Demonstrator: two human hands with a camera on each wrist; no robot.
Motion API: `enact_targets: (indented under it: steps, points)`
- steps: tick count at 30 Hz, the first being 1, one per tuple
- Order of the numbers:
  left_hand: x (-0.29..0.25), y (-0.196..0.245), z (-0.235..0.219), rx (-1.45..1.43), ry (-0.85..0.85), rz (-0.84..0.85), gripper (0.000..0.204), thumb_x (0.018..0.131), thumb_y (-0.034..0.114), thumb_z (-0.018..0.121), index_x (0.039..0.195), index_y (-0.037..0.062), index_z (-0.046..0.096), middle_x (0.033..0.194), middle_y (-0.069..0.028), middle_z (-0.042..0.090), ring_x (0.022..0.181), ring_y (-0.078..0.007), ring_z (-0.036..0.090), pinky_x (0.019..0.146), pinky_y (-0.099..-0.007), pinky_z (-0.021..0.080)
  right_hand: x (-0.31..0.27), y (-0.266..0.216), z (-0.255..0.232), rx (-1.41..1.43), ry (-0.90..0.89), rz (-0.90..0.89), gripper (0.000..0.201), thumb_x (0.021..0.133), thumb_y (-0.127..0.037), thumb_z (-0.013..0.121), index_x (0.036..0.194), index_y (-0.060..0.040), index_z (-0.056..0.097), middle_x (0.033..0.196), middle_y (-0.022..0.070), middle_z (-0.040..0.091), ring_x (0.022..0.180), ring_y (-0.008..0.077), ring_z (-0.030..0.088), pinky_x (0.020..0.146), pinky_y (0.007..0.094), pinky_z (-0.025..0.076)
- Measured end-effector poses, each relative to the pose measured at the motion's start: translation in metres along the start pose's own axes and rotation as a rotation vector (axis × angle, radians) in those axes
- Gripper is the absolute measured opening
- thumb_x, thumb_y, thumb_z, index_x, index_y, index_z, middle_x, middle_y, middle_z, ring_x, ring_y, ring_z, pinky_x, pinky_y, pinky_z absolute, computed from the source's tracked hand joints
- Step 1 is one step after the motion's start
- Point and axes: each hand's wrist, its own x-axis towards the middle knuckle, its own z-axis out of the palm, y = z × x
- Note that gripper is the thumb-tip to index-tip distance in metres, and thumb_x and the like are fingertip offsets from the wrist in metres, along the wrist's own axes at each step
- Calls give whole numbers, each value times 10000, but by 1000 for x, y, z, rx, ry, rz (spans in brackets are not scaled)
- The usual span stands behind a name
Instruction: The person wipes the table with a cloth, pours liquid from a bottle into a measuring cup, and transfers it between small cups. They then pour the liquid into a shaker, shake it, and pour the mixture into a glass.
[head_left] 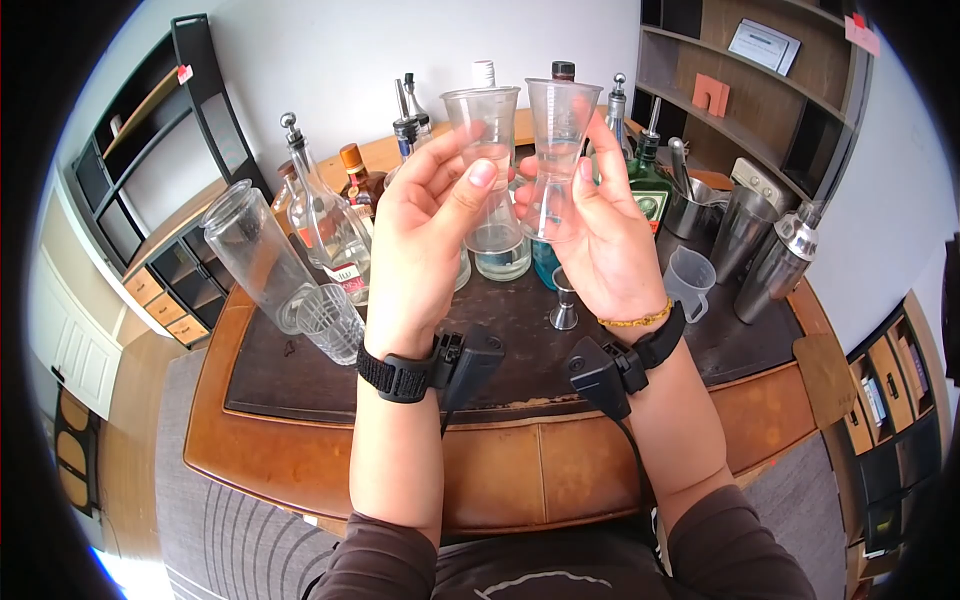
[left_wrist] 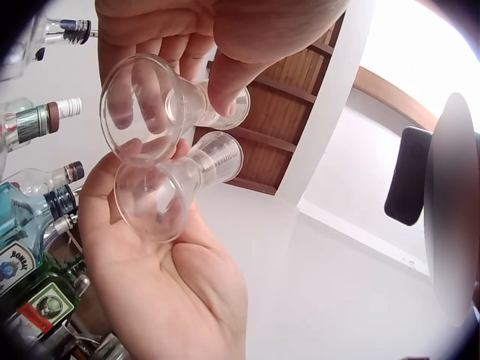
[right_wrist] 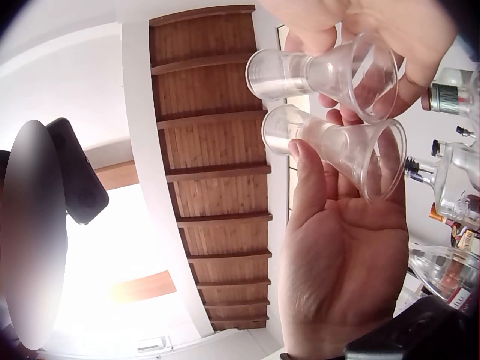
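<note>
Left grip [head_left: 425, 225] and right grip [head_left: 620, 240] present twin cups

One curls partly closed round the left cup [head_left: 495, 228], the other round the right cup [head_left: 560, 112], side by side above the surface [head_left: 300, 370]. Looks like a display or comparison; the next move calls for steadiness and light pressure.

Left hand [head_left: 418, 235] and right hand [head_left: 617, 240] hold 2 clear cups [head_left: 495, 150]

From here I can see a dark shelving unit [head_left: 672, 62] with a coral-coloured ornament [head_left: 710, 94] on it, and a white door [head_left: 85, 345] opposite. A steel shaker [head_left: 775, 265] stands near a clear jug [head_left: 688, 280] on the brown worktop [head_left: 490, 460].
</note>
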Motion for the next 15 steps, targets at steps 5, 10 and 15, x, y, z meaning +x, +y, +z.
enact_targets:
  steps: [5, 10, 15]
  points:
    - [0, -1, 1, 7, 6, 17, 399, 956, 109, 610, 1316, -25, 499, 1162, -119, 647, 1080, -165, 613, 945, -295, 499, 1, 1, -2, 11, -6, -3, 518, 1042, -236, 436, 1510, -161, 229, 1214, 122, 569, 1021, 186, 603, 925, 363, 512]
    - [1, -3, 0, 12, -2, 19, 395, 959, 107, 604, 1317, -25, 500, 1167, -118, 646, 1080, -165, 613, 945, -296, 499, 1, 1, -3, 17, 1, 4, 511, 1042, -233, 435, 1507, -154, 238, 1215, 115, 572, 1021, 182, 602, 930, 364, 511]
    - [1, -4, -1, 10, -12, 5, 395, 966, 114, 594, 1323, -25, 496, 1177, -122, 643, 1099, -171, 611, 952, -301, 497, 1, 1, -2, 16, 8, 14, 508, 1043, -230, 433, 1506, -152, 240, 1213, 116, 572, 1020, 184, 602, 931, 365, 510]
